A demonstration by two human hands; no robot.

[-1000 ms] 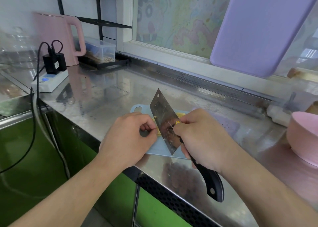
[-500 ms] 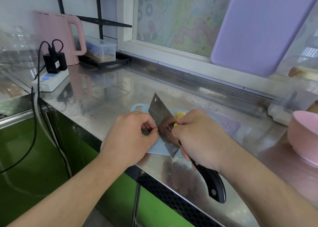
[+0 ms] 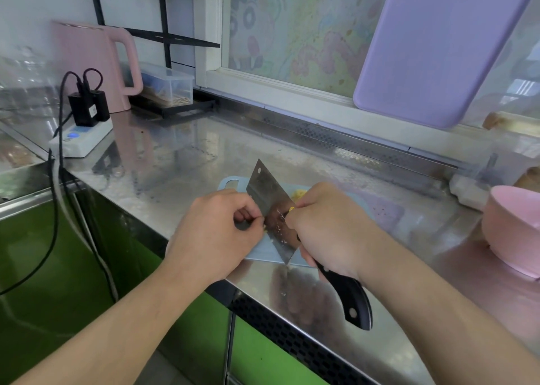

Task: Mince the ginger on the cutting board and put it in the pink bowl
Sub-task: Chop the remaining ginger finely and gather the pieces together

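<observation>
Cleaver (image 3: pixel 270 206), gripped by right hand (image 3: pixel 330 227), has been lowered onto ginger (image 3: pixel 299 193) pinched by left hand (image 3: pixel 216 232): mincing unfinished.

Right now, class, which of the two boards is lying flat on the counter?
The small blue board under the hands lies flat on the counter; the big purple board leans upright against the window.

Both forearms reach forward; left hand (image 3: pixel 214 232) curled, fingertips pinched; right hand (image 3: pixel 330 228) fisted around a handle just beside it.
</observation>
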